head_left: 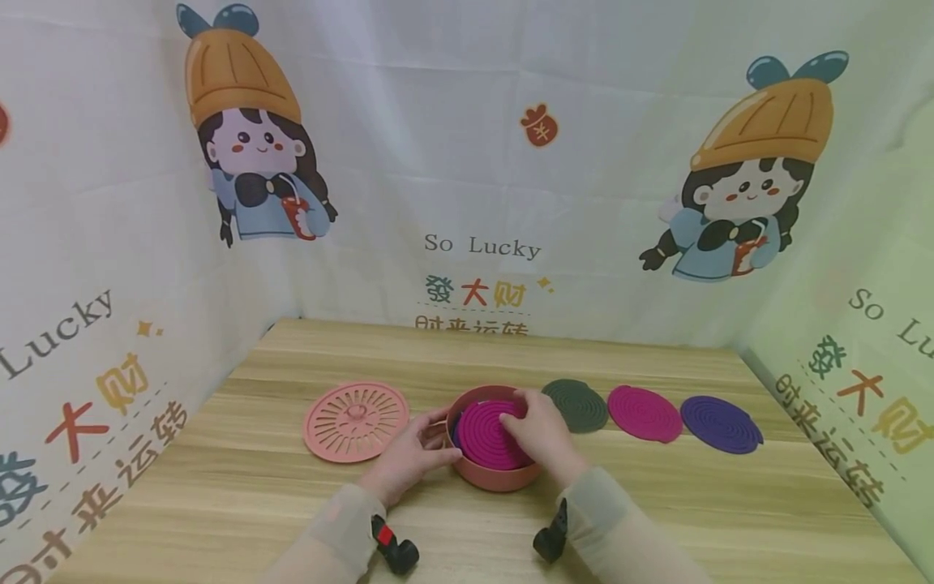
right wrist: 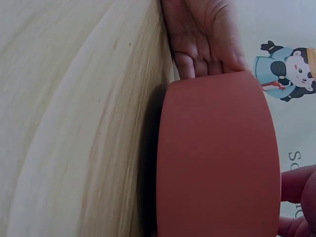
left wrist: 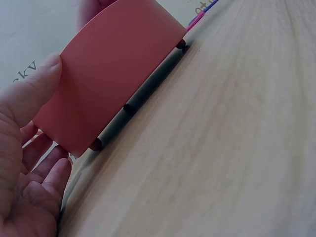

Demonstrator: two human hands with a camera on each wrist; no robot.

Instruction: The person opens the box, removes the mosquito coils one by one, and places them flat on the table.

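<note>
A round coral-pink mosquito coil box [head_left: 499, 480] stands on the table in the head view, with short dark feet visible in the left wrist view. My left hand [head_left: 412, 454] holds its left side, thumb towards me and fingers along the far side. Inside the box lies a magenta spiral mosquito coil [head_left: 487, 438], with a dark blue edge showing under it at the left. My right hand [head_left: 547, 430] grips the right edge of this coil, thumb on top; its fingertips are partly hidden by the box in the right wrist view.
Left of the box lies a slotted pink lid [head_left: 332, 426] with a small knob. To the right, a dark green coil [head_left: 576, 405], another magenta coil [head_left: 645, 412] and a purple coil [head_left: 721, 423] lie in a row on the wooden table [head_left: 241, 503]. Printed cloth surrounds the table.
</note>
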